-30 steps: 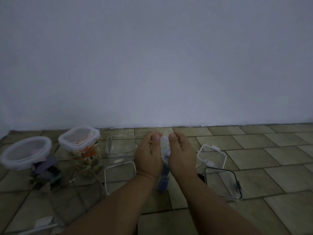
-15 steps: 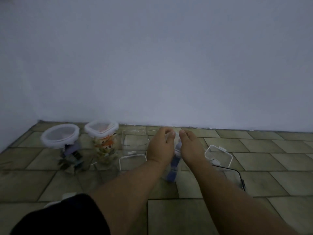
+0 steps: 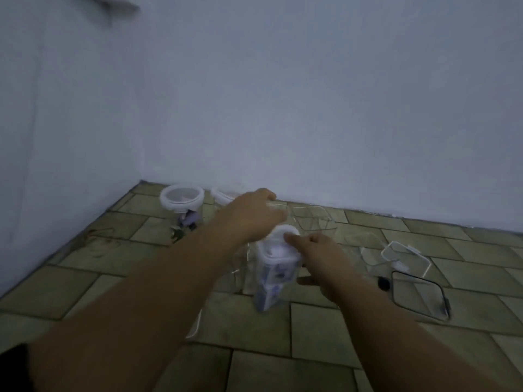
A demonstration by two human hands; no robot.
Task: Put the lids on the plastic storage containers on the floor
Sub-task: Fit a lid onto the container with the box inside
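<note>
Lid [image 3: 283,235] sits on the tall container [image 3: 271,281] on the floor [image 3: 311,363], right hand [image 3: 319,257] gripping its rim with thumb on top, left hand [image 3: 250,215] bent above, hold unclear; better to press both sides evenly.

A bare corner of a room, most likely in a home, is shown. The floor [image 3: 311,329] is laid with dull olive-brown rectangular tiles in a staggered pattern, and plain pale painted walls [image 3: 311,108] are joined at a corner [image 3: 140,181] at about 11 o'clock. Household plastic storage ware is set straight on the tiles: a lidded round container [image 3: 181,198] at 11 o'clock, a tall container [image 3: 273,278] at 12 o'clock, loose lids [image 3: 404,258] at 2 o'clock.
</note>
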